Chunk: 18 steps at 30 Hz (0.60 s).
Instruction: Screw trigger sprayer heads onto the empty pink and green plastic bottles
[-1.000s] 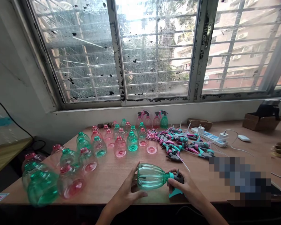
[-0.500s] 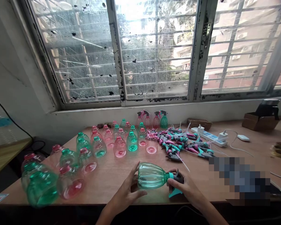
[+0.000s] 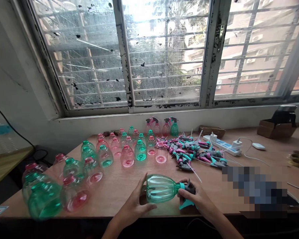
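Observation:
A clear green spray bottle (image 3: 161,189) lies sideways in the air above the table's front edge, its base to the left. My left hand (image 3: 137,202) is curled around that base, the thumb below and the fingers partly hidden behind the plastic. With my right hand (image 3: 193,196) I grip the black and turquoise trigger sprayer (image 3: 186,204) at the bottle's neck, thumb on the turquoise collar. Behind my hands is a heap of loose pink and turquoise trigger sprayers (image 3: 189,149) with white tubes.
Several open pink and green bottles stand to the left, among them a green bottle (image 3: 45,200) near the edge. Against the wall stand several bottles with sprayers, one a green spray bottle (image 3: 174,128). At right are a power strip (image 3: 226,146), a cardboard box (image 3: 274,128) and cables.
The bottle has rolled slightly about its long axis, and its base end has shifted a little. Both hands keep nearly the same place and grip.

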Available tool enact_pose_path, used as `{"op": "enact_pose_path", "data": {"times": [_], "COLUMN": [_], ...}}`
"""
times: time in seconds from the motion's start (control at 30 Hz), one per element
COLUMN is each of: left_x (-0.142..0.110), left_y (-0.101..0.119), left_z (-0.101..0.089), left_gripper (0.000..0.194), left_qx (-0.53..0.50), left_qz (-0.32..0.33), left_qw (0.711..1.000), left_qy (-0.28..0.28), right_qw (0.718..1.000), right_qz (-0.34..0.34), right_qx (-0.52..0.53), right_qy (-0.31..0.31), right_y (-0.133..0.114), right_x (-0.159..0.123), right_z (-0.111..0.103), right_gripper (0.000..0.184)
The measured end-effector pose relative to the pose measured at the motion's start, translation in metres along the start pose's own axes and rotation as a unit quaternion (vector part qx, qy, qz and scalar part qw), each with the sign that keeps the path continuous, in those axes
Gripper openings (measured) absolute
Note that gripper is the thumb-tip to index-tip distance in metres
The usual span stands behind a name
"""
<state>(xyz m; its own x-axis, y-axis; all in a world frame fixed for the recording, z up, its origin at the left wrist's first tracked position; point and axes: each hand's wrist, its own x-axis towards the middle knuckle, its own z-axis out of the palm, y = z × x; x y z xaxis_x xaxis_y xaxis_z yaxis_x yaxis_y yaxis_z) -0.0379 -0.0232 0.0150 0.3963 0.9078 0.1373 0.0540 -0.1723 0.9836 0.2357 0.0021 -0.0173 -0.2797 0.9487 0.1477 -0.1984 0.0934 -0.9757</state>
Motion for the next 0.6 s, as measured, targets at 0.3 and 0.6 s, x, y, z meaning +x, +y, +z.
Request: {"op": "enact_pose_path", "data": {"times": [0.3,0.6], "left_x": [0.0000,-0.0016], "left_y": [0.0006,0.0055], "left_z": [-0.0022,-0.0005], "left_gripper": [0.107,0.098], "left_qx": [0.007,0.020], "left_qz": [0.002,-0.007], "left_qw": [1.000,1.000], "left_qy": [-0.023,-0.011], "right_qw": [1.000,1.000], "right_qz": [0.003,0.001], "right_qx": [0.008,0.004], "right_qy": [0.001,0.004], "right_y": [-0.0061,-0.0060], "right_x": [-0.0036,-0.0033], "right_z": [0.0031,0.0020], "right_gripper": [0.036,0.036]}}
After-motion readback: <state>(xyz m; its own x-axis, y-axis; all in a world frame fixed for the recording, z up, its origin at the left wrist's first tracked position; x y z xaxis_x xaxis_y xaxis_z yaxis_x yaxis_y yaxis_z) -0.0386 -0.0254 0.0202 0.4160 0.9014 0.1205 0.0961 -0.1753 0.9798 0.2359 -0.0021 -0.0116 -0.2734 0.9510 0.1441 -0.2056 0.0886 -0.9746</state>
